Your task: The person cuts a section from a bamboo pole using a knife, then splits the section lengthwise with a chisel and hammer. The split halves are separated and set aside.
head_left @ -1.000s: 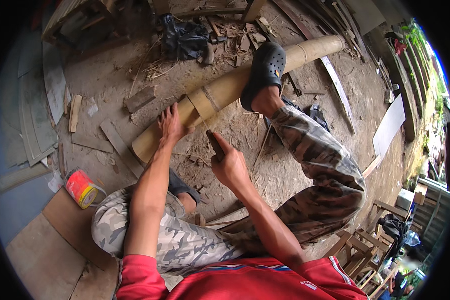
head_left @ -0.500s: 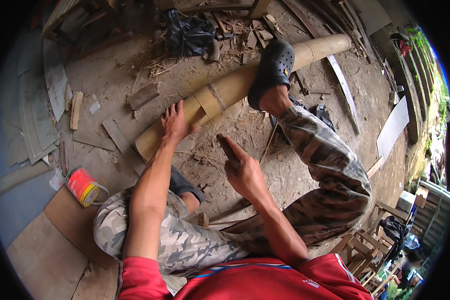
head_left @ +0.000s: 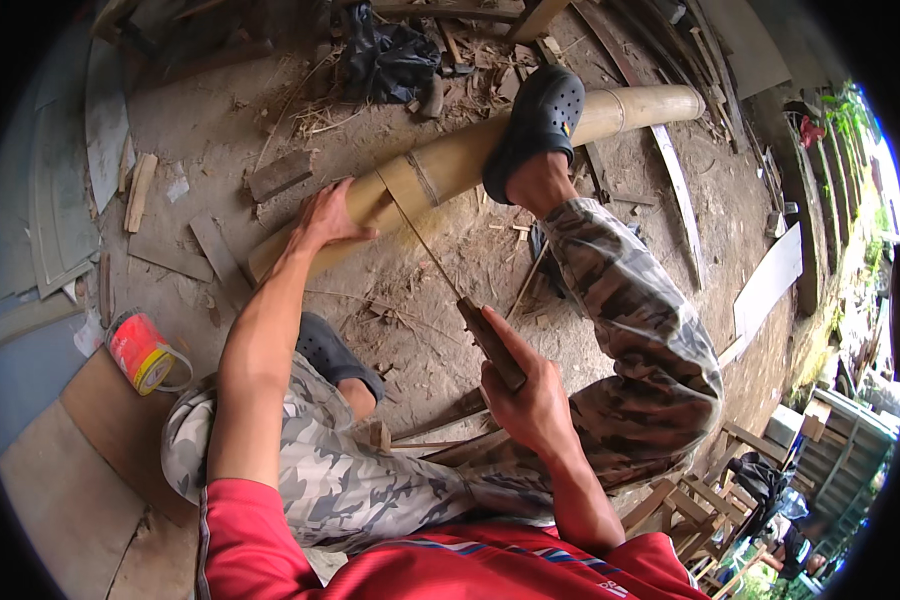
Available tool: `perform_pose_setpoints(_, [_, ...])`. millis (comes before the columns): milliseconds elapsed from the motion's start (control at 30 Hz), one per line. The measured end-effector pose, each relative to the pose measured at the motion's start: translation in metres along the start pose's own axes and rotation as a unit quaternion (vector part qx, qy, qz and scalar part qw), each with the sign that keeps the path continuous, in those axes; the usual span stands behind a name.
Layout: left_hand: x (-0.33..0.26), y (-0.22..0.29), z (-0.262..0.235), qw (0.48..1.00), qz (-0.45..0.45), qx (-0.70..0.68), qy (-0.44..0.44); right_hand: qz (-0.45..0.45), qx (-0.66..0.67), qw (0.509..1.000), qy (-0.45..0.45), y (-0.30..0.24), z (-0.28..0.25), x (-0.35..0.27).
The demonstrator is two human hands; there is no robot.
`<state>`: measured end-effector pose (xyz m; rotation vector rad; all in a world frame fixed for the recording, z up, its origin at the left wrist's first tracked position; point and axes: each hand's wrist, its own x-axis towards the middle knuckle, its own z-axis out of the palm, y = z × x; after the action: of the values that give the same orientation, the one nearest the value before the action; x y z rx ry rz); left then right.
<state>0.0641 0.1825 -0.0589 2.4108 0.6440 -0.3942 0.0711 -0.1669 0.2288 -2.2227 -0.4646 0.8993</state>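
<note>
A thick tan bamboo pole (head_left: 460,158) lies slantwise on the ground, its left end nearer to me. My left hand (head_left: 328,215) grips it near that end, fingers over the top and thumb along the near side. In my right hand (head_left: 532,395) is the wooden handle of a handsaw (head_left: 492,345). The saw's thin blade, seen almost edge-on, reaches up and left into a cut line across the bamboo, just left of a node ring. My foot in a dark clog (head_left: 540,120) rests on the pole farther right.
A red and yellow can (head_left: 142,352) lies tipped at the left beside brown boards. Wood scraps, shavings and a black plastic bag (head_left: 390,60) litter the dirt floor. A pale flat sheet (head_left: 767,283) lies at the right. Stacked timber (head_left: 685,510) stands at the lower right.
My right hand has drawn the saw back toward me and slightly right, so more of its blade shows. My left hand stays on the bamboo. The whole view has shifted a little.
</note>
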Motion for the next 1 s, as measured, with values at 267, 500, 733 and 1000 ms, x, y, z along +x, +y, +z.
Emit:
perform_pose_setpoints(267, [-0.01, 0.012, 0.004, 0.998, -0.003, 0.044, 0.043, -0.099, 0.02, 0.994, 0.03, 0.008, 0.021, 0.025])
perform_pose_setpoints(500, [-0.015, 0.02, -0.006, 0.998, -0.027, 0.05, 0.007, 0.005, 0.021, 1.0, -0.006, -0.003, 0.036, 0.035])
perform_pose_setpoints(733, [-0.014, 0.012, 0.009, 0.999, -0.015, 0.038, 0.018, -0.117, 0.024, 0.992, 0.042, 0.05, 0.054, 0.055])
perform_pose_setpoints(1000, [-0.022, 0.032, 0.002, 0.997, -0.04, 0.059, 0.004, -0.023, -0.01, 1.0, 0.018, 0.018, 0.051, 0.066])
